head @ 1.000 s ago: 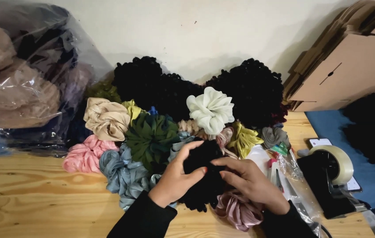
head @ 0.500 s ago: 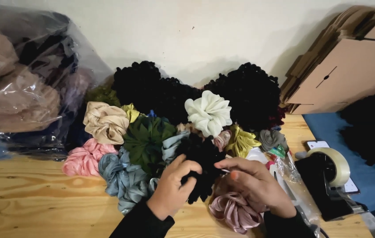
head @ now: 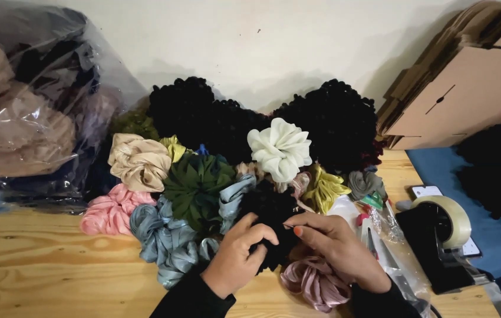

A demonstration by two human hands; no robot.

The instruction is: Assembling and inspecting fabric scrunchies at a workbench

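A black scrunchie (head: 271,207) lies at the front of a pile of fabric scrunchies on a wooden table (head: 38,265). My left hand (head: 240,254) grips its lower left side with curled fingers. My right hand (head: 336,246) pinches its right edge between thumb and forefinger. A mauve satin scrunchie (head: 315,284) lies just under my right wrist. A grey-blue scrunchie (head: 165,242) sits to the left of my left hand, a dark green one (head: 194,185) above it.
White (head: 280,148), beige (head: 139,162), pink (head: 109,211) and yellow-green (head: 325,189) scrunchies and black ones (head: 203,115) fill the pile. Clear bags of fabric (head: 23,118) stand at left. A tape dispenser (head: 442,238), blue cloth (head: 498,235) and folded cardboard boxes (head: 468,88) are at right.
Both hands have shifted slightly down and apart on the black scrunchie. My right hand now pinches its edge with its fingertips instead of covering it.
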